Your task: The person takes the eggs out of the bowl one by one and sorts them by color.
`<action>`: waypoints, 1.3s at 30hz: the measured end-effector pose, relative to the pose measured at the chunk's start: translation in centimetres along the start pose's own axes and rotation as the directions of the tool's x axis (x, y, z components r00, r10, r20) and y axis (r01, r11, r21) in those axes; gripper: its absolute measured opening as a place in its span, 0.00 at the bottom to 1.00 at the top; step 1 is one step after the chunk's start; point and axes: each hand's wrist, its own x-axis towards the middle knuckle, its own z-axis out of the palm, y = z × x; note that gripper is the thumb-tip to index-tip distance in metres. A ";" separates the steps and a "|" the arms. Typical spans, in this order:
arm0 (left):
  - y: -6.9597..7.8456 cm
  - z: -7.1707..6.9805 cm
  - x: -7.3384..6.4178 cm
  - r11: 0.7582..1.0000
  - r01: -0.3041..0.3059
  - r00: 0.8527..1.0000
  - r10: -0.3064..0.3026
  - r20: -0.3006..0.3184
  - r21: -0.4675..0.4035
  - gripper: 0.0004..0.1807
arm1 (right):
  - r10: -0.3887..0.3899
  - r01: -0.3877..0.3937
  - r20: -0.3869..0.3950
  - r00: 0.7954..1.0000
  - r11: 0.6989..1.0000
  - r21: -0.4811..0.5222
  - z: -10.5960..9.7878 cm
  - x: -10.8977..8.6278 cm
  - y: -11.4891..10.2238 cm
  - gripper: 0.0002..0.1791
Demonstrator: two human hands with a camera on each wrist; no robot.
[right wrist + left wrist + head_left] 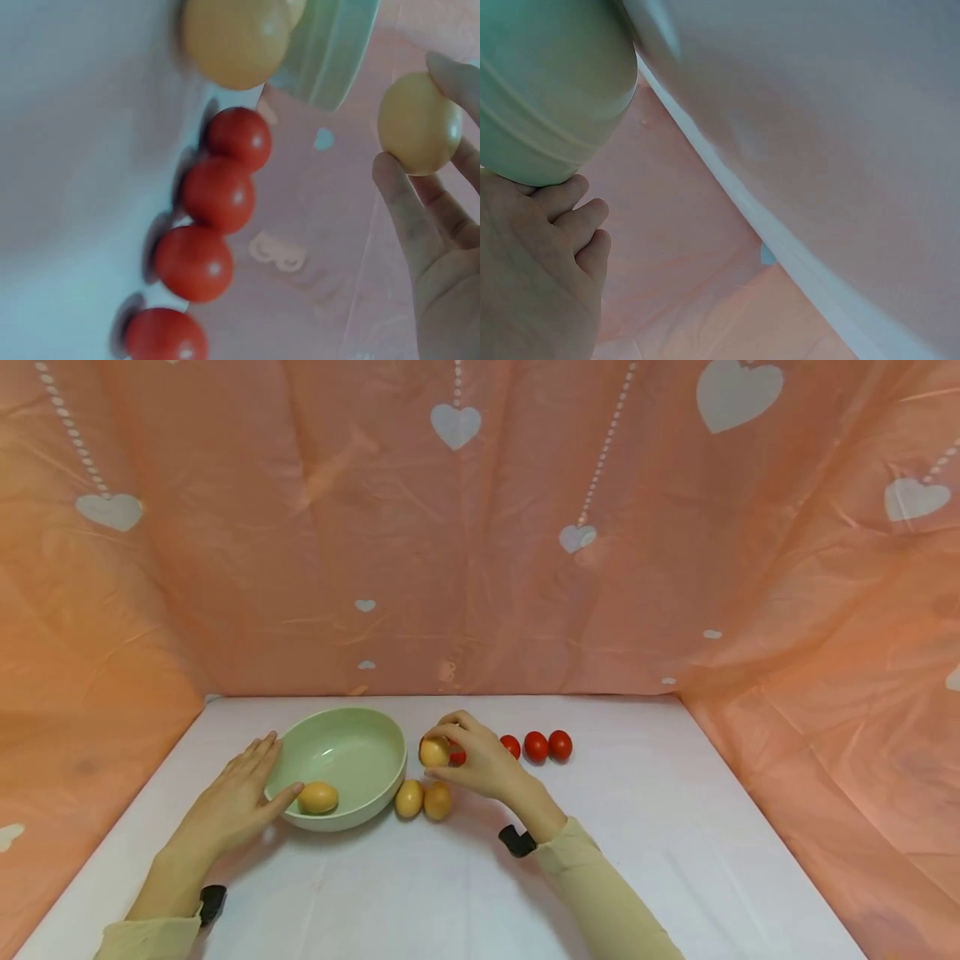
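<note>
In the head view, a light green bowl [352, 739] stands left of centre with one smooth yellow egg-shaped object [318, 797] inside. My left hand [232, 802] rests against the bowl's left side, fingers extended along the wall and thumb by the near rim. In the left wrist view, its fingertips touch the bowl's outer wall [555, 90]. To the right of the bowl, my right hand [480, 760] pinches another yellow egg-shaped object [420, 124] between thumb and fingers, raised off the table. Two more such objects, one left [409, 798] and one right [437, 800], lie below it, beside the bowl.
Several red tomatoes [536, 747] form a row behind and right of my right hand, some partly hidden by it. A white cloth [420, 893] covers the table. Orange curtains with hearts [465, 568] close off the back and both sides.
</note>
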 end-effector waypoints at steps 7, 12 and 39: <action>0.1 -0.1 0.0 1.000 0.001 1.000 -0.001 -0.001 0.002 0.46 | 0.039 -0.039 0.004 0.999 0.999 0.010 -0.3 -2.1 1.3 0.23; 0.1 0.0 0.0 1.000 -0.001 1.000 0.001 -0.003 0.005 0.47 | 0.076 -0.077 0.048 0.996 0.997 0.008 -0.7 -3.3 1.9 0.23; 0.2 -0.1 0.0 1.000 -0.001 1.000 0.001 -0.003 0.004 0.46 | 0.235 -0.213 0.270 0.934 0.971 -0.110 0.6 -4.9 2.5 0.23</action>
